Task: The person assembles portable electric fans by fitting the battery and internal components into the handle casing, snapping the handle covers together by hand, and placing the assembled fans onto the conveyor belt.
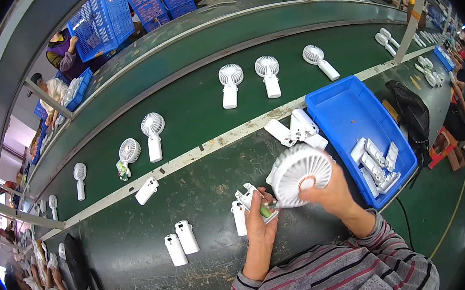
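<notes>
My right hand (331, 192) is closed on the round white fan head (295, 171), fingers over its ribbed grille. Beside it, my left hand (259, 221) grips an open white fan handle shell (247, 195). A green part (265, 211) shows inside the shell, close to the fan head's lower edge; whether the two are joined I cannot tell. Just left of my left hand a white handle piece (239, 218) lies on the bench, partly covered. Beyond the fan head is a small pile of white handle pieces (280, 132).
A blue tray (326, 101) holding several white handle pieces stands at right. More handle pieces (186, 236) lie left on the dark bench (127, 267). Several white handheld fans (230, 95) rest on the green belt (190, 112) behind a pale rail (221, 141). Other people work farther along.
</notes>
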